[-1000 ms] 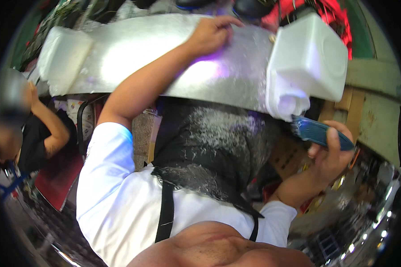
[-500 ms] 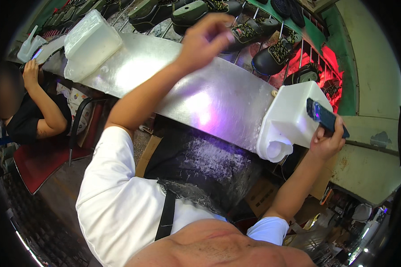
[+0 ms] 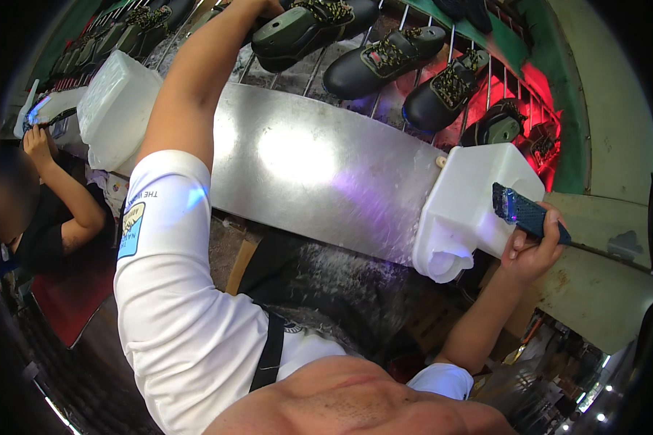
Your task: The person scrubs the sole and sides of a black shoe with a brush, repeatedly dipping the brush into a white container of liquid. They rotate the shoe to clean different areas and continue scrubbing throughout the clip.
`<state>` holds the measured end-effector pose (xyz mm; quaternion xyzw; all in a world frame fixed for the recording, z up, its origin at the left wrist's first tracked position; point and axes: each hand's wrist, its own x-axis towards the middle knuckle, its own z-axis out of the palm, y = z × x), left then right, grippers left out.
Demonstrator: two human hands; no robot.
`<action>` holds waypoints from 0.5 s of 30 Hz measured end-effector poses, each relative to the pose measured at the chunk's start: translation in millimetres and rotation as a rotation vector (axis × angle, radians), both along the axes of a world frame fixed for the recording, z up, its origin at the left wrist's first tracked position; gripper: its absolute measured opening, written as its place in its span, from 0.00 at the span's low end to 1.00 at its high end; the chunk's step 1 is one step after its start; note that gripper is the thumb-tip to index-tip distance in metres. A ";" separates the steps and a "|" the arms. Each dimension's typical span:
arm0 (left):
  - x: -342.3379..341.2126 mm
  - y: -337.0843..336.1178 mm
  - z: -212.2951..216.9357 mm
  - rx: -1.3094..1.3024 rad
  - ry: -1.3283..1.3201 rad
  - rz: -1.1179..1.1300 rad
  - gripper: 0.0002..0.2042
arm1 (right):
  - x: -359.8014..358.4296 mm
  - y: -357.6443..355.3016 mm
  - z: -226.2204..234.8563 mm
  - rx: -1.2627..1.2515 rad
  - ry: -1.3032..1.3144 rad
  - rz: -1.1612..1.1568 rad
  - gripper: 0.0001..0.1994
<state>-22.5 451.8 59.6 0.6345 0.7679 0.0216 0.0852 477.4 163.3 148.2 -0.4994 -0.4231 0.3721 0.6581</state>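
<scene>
In the head view, the right hand (image 3: 534, 254) at three o'clock grasps a blue brush (image 3: 524, 210) by one end, seemingly keeping its tip free; towards twelve, the left hand (image 3: 271, 8), grip untellable, is beside a black-green shoe (image 3: 290, 38).

Shoe workshop, seemingly: rows of shoes (image 3: 383, 65) on barred rack (image 3: 315, 75), metal worktop (image 3: 305, 192).
</scene>
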 end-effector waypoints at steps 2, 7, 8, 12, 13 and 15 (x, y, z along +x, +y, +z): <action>-0.1 -0.9 8.5 -0.019 0.020 -0.026 0.39 | -1.8 0.4 3.6 0.005 0.014 -0.018 0.15; -11.4 -31.2 32.4 -0.003 0.005 -0.044 0.48 | -4.3 1.4 5.8 -0.039 0.041 0.000 0.14; -13.5 -39.6 40.9 0.008 -0.013 -0.041 0.49 | -5.2 -0.8 6.0 -0.053 0.061 0.008 0.13; -30.6 -68.1 80.5 0.515 -0.060 -0.050 0.53 | -10.1 0.6 5.5 0.003 0.081 0.038 0.12; -17.1 -78.4 104.8 0.446 -0.119 0.042 0.53 | -8.5 1.2 3.7 0.007 0.090 0.037 0.12; 4.8 -109.9 148.1 0.553 -0.205 0.031 0.50 | -4.9 0.1 1.4 0.016 0.098 0.045 0.12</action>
